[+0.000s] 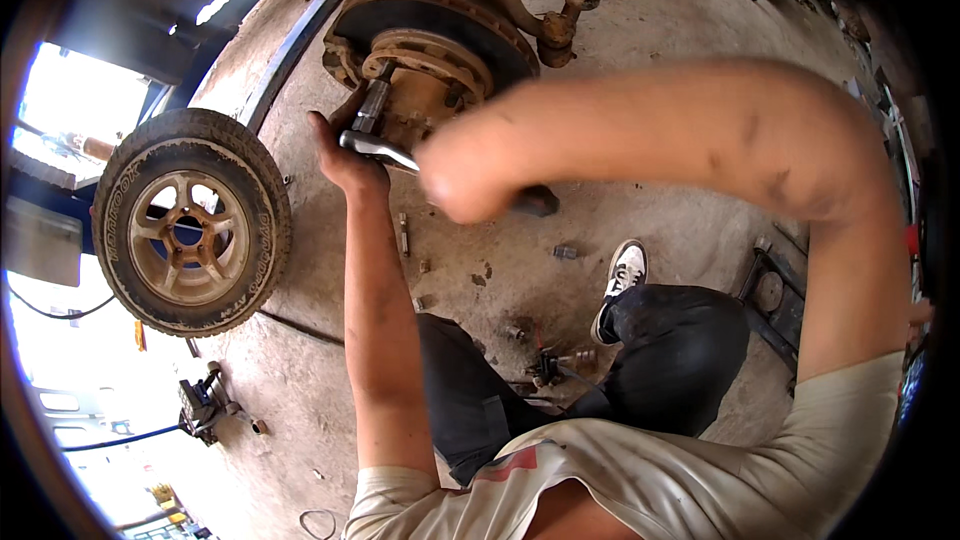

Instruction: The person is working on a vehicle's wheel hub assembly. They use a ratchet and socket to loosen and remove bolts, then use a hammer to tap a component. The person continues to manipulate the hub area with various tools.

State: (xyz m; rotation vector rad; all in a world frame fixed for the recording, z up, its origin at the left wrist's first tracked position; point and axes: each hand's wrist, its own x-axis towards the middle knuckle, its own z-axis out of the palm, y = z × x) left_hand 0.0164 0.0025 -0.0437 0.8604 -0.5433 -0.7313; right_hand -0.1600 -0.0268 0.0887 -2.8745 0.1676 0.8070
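A removed wheel (190,222) with a dusty 5-spoke rim stands upright at the left on the concrete floor (300,380). Loose bolts (565,252) lie scattered near a white sneaker (624,275).

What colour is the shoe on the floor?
White with dark markings, the shoe; head view shows it.

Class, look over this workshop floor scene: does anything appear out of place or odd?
Yes. Small bolts and metal parts lie scattered loose on the concrete floor near the white shoe, and the removed wheel stands unsupported beside the bare, rusty hub.
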